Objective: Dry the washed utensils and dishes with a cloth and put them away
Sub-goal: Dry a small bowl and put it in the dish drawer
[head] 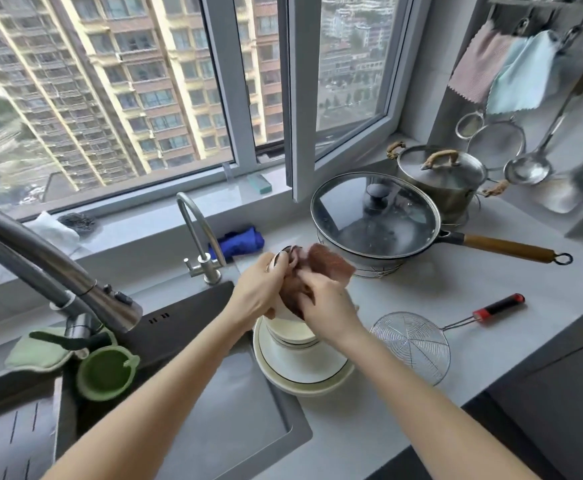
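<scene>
From my feed the grey countertop [404, 403] fills the lower half, with the dark sink [214, 393] cut into it on the left and the big pull-down tap [51, 261] arching over that. Behind my hands sits a wok [380, 251] under a glass lid [375, 216], its wooden handle pointing right, and a lidded steel pot [442, 178] stands behind it by the wall. A wire skimmer [411, 344] with a red-and-black handle lies flat on the counter to the right. At the sink's right edge is a stack of white dishes [304, 368], plates below and bowls on top. Just above that stack I hold a white bowl [279, 261], tilted on its side: my left hand [259, 289] is wrapped round its outer wall, fingers closed on the rim. My right hand [324, 303] is bunched tight on a brown cloth [321, 263], pressing it against the bowl's mouth; the cloth spills over the bowl's right side.
</scene>
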Motion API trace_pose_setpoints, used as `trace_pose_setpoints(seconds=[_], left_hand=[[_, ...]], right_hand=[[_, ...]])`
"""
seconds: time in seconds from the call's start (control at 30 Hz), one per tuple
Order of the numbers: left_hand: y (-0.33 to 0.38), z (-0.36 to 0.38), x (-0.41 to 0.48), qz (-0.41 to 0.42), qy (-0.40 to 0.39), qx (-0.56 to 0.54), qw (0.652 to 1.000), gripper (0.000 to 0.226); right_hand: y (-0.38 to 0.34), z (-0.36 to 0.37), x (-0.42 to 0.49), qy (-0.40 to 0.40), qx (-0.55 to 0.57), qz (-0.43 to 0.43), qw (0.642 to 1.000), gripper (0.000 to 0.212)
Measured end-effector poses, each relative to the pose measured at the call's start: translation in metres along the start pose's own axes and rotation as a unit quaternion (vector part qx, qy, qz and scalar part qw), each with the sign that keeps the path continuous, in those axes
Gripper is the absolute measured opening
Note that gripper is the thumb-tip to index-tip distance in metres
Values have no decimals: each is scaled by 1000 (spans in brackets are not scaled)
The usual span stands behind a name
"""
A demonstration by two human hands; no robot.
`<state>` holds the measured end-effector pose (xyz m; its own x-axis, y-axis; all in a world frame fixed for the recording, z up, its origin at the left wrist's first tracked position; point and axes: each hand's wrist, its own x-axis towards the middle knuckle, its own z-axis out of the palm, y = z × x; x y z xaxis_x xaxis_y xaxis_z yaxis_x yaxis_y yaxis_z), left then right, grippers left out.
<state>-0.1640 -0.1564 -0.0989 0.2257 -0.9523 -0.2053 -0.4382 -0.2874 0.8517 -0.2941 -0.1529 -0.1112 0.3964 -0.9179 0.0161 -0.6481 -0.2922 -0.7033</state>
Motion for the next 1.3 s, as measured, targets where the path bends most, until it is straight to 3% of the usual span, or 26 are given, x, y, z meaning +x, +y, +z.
trace_pose_setpoints(seconds=[0.07, 0.13, 0.2, 0.27, 0.33, 0.4, 0.47, 0.53, 0.63, 0.7, 0.77, 0.8, 0.87, 0.9, 0.97, 1.03, 1.07, 1.1, 1.17, 1.23, 1.3], left_hand=[[-7, -3, 3, -5, 22, -45, 999, 38], [-13, -8, 7, -34, 19, -99, 994, 41], [-15, -14, 7, -60, 16, -94, 994, 41], [-17, -15, 7, -69, 13, -93, 993, 39], [-15, -16, 7, -76, 7, -115, 990, 37], [-17, -19, 10, -89, 4, -142, 986, 35], [-23, -21, 13, -107, 3, -185, 977, 35], [-32, -23, 14, -122, -7, -197, 973, 37], [-42, -25, 8, -126, -41, -173, 976, 39], [-45, -27, 6, -117, -39, -162, 979, 41], [-50, -31, 7, -105, -26, -147, 983, 42], [-52, -33, 7, -101, -22, -149, 984, 40], [-53, -35, 5, -91, -14, -166, 982, 35], [-52, -35, 3, -86, -13, -180, 980, 35], [-49, -33, 2, -76, -9, -198, 977, 33], [-50, -33, 4, -56, -1, -181, 982, 34], [-52, -33, 5, -43, -2, -173, 984, 35], [-52, -33, 3, -34, -5, -174, 984, 36], [-53, -32, 2, -31, -3, -189, 981, 36], [-52, -30, 2, -30, 16, -175, 984, 35], [-51, -29, 6, -26, 29, -165, 986, 35]], right_hand=[[-7, 4, 8, -72, 22, -1, 997, 19], [-12, -6, 13, -179, 16, -22, 984, 20], [-17, -19, 22, -254, -124, -50, 958, 22], [-24, -24, 34, -244, -321, -89, 911, 22], [-25, -15, 43, -164, -378, -132, 902, 27], [-21, 1, 46, -123, -258, -110, 952, 25], [-12, 9, 47, -165, -40, -40, 985, 16], [-9, 6, 43, -242, 77, -9, 967, 12], [-16, -10, 43, -335, 4, -12, 942, 10], [-21, -29, 47, -262, -9, -53, 963, 12], [-28, -54, 50, -134, 147, -31, 979, 12], [-26, -63, 57, -98, 255, 4, 962, 6], [-20, -70, 68, -106, 387, 91, 911, 18], [-19, -64, 73, -127, 343, 121, 923, 28], [-13, -44, 72, -118, 73, 93, 986, 36], [-12, -29, 54, 61, -176, -23, 982, 41], [-15, -24, 41, 98, -200, -104, 969, 45], [-17, -18, 28, 83, -186, -174, 963, 48], [-10, 1, 17, -41, -185, -230, 955, 50], [-11, 19, 19, -132, -171, -209, 954, 55], [-17, 26, 22, -188, -24, -115, 975, 54]])
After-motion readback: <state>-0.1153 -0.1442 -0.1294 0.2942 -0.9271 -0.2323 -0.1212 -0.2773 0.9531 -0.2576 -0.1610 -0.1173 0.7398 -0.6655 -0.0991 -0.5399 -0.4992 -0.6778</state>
